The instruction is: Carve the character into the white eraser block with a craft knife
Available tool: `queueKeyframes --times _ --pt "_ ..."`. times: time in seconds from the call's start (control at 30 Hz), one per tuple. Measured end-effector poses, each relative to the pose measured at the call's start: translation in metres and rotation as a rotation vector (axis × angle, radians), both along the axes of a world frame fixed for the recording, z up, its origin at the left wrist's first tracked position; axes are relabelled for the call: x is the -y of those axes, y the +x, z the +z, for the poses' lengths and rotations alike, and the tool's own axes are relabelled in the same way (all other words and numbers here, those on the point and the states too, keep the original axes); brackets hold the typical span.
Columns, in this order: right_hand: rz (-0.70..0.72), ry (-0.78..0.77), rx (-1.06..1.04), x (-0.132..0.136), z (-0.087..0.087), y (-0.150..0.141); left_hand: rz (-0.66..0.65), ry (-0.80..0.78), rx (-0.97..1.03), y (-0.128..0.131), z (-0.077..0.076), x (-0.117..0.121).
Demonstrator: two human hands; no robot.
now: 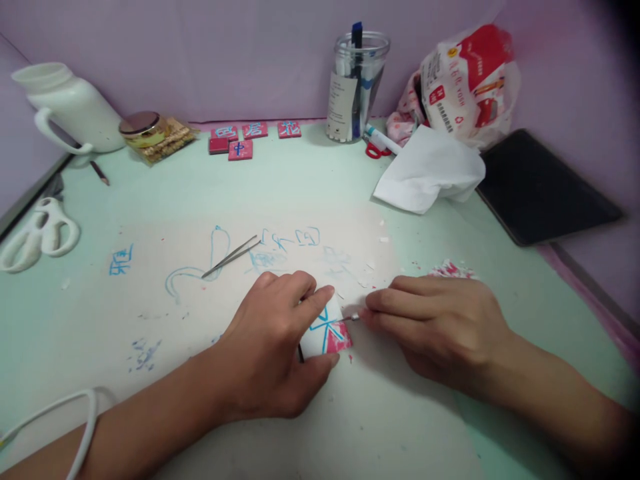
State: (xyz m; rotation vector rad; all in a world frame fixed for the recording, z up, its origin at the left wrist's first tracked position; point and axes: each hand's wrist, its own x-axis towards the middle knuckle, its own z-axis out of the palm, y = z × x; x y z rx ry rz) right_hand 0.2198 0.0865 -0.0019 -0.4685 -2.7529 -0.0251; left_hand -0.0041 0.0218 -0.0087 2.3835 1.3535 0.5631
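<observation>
My left hand (285,333) is closed around the sides of a small square block (339,339), thumb on its near edge and fingers on its far edge. White covers most of the block's top; blue strokes cross it and the near right corner is pink. In my right hand (440,327) is a thin craft knife (354,317), its silver collar showing past my fingertips. The narrow tip meets the block's right side. My fingers hide the handle. Beyond my left hand lie metal tweezers (231,257).
Pink and white shavings (453,269) lie beyond my right hand. Several pink carved blocks (241,149) stand along the back. Around the edges are white scissors (43,233), a white jug (75,107), a jar of pens (345,100), crumpled tissue (430,170) and a black tablet (545,187).
</observation>
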Motion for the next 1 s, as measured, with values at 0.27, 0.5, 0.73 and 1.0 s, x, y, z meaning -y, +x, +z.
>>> queueKeyframes --times 0.27,0.5,0.73,1.0 --pt "0.021 -0.093 0.012 -0.004 0.000 -0.001 0.002 -0.004 0.001 0.001 0.002 0.000" --pt "0.012 -0.157 0.109 -0.003 0.009 -0.001 -0.015 0.008 0.013 -0.001 0.001 -0.001" --pt "-0.004 -0.631 0.029 -0.018 0.005 0.000 -0.021 0.024 0.008 -0.001 -0.001 -0.002" --pt "-0.083 -0.898 -0.046 -0.021 0.005 0.004 -0.019 0.037 -0.001 0.000 0.000 -0.001"
